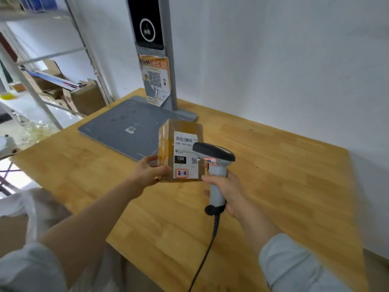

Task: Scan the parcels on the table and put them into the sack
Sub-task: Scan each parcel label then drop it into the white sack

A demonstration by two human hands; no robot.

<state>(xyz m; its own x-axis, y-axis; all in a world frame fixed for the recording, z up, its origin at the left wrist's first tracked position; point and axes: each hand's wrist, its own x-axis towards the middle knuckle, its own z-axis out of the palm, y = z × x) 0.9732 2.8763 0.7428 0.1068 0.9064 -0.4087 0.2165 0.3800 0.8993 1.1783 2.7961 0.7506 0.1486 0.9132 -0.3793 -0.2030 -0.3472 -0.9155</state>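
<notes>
Light sleeves sit at the bottom corners of the frame, forearms bare. A black cable (207, 251) runs up from the bottom centre to the scanner (216, 178). The right hand (228, 191), centre right, has its fingers wrapped round the scanner's grey handle, and the dark head points left at the parcel (168, 142). The left hand (147, 171), centre frame, grips the parcel's lower left edge, thumb on the front and fingers behind. The parcel is a small brown taped box, held upright above the counter (284, 175), just left of the scanner head and partly overlapped by it. Its white label (185, 152) with a barcode and "15H" faces the camera. A white sack (35, 207) sits at lower left, off the counter's edge and partly hidden by the left arm; I cannot tell whether its mouth is open. Behind the parcel a flat grey pad (117, 127) lies on the counter, with a grey post (151, 39) rising from its far side carrying a dark camera panel and an orange sticker. Metal shelving (42, 60) with cardboard boxes stands at upper left.
</notes>
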